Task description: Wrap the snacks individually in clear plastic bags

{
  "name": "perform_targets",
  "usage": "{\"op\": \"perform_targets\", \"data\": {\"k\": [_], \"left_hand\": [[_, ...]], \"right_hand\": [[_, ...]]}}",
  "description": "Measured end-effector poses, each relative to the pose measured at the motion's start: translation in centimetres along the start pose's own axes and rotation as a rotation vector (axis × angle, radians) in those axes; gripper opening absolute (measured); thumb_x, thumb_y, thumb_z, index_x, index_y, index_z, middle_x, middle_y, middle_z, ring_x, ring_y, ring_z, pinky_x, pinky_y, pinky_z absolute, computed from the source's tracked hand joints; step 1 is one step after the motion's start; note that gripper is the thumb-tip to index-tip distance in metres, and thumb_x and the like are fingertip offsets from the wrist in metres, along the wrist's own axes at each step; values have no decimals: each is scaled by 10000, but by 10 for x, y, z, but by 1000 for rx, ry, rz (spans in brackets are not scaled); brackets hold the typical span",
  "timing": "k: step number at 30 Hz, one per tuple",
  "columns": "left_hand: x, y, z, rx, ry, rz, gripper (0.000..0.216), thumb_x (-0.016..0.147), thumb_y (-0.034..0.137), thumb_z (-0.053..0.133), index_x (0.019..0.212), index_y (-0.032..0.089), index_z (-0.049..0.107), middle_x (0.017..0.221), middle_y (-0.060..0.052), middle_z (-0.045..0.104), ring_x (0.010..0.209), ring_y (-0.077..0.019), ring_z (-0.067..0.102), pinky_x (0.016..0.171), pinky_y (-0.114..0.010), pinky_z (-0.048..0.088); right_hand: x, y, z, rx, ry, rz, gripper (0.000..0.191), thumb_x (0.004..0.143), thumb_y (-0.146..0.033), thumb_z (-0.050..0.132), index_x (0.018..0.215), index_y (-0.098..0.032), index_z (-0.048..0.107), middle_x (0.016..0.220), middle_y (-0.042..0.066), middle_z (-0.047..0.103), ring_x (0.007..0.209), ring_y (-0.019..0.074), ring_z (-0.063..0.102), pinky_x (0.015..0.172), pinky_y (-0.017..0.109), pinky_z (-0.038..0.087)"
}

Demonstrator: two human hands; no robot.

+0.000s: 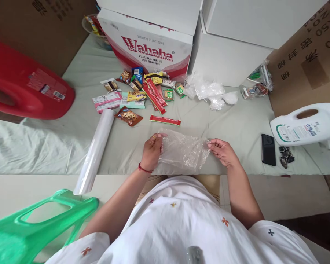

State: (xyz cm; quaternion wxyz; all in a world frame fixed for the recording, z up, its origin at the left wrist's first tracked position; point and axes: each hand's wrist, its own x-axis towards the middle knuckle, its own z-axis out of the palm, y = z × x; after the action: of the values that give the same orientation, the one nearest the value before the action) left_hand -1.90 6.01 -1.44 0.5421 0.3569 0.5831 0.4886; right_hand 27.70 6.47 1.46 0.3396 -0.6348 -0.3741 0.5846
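Observation:
A clear, crumpled plastic bag [184, 150] is stretched between both hands just above the near edge of the pale green cloth-covered table [231, 124]. My left hand [152, 150], with a red thread at the wrist, pinches the bag's left edge. My right hand [222, 151] pinches its right edge. A red snack stick packet [165, 120] lies on the cloth just beyond the bag. Farther back lies a pile of several snack packets [143, 91], among them a brown cookie packet [128, 116].
A roll of clear plastic [95, 150] lies left of my hands, overhanging the table edge. More crumpled clear bags [209, 91] sit behind. A Wahaha carton [151, 47], white boxes, red jug [24, 84], white jug [308, 126], black phone [268, 149], keys [286, 157] and green stool [38, 223] surround.

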Motion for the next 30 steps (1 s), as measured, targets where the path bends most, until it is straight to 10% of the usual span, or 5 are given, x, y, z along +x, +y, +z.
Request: {"op": "perform_targets", "data": {"k": [8, 13, 19, 30], "left_hand": [[29, -13, -12, 225, -5, 64, 468, 926, 639, 575, 965, 198, 725, 524, 55, 438, 508, -127, 411, 517, -260, 303], [30, -13, -8, 254, 24, 82, 450, 926, 613, 573, 958, 196, 738, 533, 42, 476, 523, -142, 454, 542, -267, 328], [29, -11, -6, 266, 35, 90, 437, 926, 596, 574, 956, 194, 744, 535, 40, 486, 523, -144, 460, 553, -270, 337], [20, -4, -3, -60, -21, -21, 461, 925, 608, 595, 1149, 206, 616, 871, -17, 638, 565, -114, 498, 542, -266, 410]], "right_hand": [[13, 13, -26, -241, 151, -190, 415, 710, -563, 810, 846, -183, 714, 692, -11, 609, 588, 112, 446, 551, 264, 351], [-11, 15, 2, -557, 454, -549, 219, 929, -423, 641, 966, -222, 720, 929, 51, 662, 713, 162, 553, 722, 340, 478], [-42, 24, 73, -692, -10, -867, 181, 1025, -285, 550, 979, -253, 722, 896, 62, 674, 870, 208, 626, 791, 352, 522], [-11, 27, 130, -812, -72, -888, 204, 1022, -294, 567, 947, -235, 747, 896, 81, 673, 904, 240, 561, 791, 376, 498]]}}
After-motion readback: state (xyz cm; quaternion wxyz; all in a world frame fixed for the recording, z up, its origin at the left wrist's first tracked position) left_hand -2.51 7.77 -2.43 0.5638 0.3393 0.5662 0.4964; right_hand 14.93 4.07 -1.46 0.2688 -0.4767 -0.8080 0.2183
